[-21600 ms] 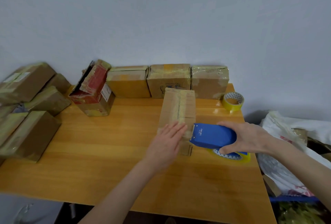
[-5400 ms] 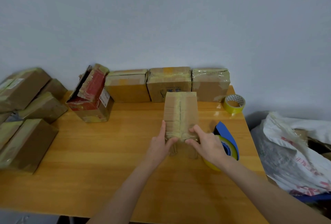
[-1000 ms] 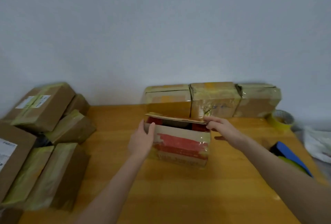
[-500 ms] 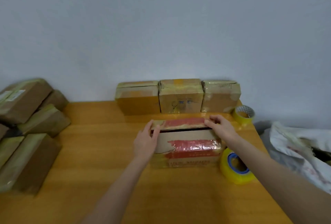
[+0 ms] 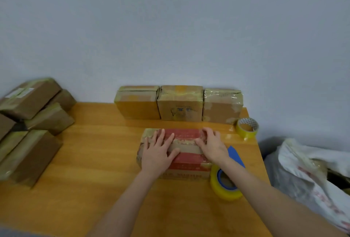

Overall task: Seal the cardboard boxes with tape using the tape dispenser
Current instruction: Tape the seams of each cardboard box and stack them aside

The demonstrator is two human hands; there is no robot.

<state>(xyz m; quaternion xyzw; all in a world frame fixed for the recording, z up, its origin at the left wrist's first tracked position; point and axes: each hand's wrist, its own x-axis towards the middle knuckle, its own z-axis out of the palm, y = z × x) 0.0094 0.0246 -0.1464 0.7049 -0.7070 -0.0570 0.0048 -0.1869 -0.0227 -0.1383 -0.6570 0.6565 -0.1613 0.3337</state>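
A cardboard box with red print (image 5: 186, 159) lies in the middle of the wooden table (image 5: 91, 170). Its top flaps are folded down. My left hand (image 5: 158, 152) lies flat on the left half of the lid, fingers spread. My right hand (image 5: 212, 144) presses the right half of the lid, fingers bent at the far flap. The blue tape dispenser (image 5: 226, 177) with a yellow tape roll stands on the table just right of the box, partly behind my right forearm. Neither hand touches it.
Three taped boxes (image 5: 180, 103) stand in a row against the wall. A spare yellow tape roll (image 5: 246, 127) sits at the back right corner. Several taped boxes (image 5: 28, 128) are stacked at the left. A white plastic bag (image 5: 312, 176) lies beyond the table's right edge.
Both hands have folded the red-printed box's flaps down and now press on the closed lid. The view has tilted down a little.
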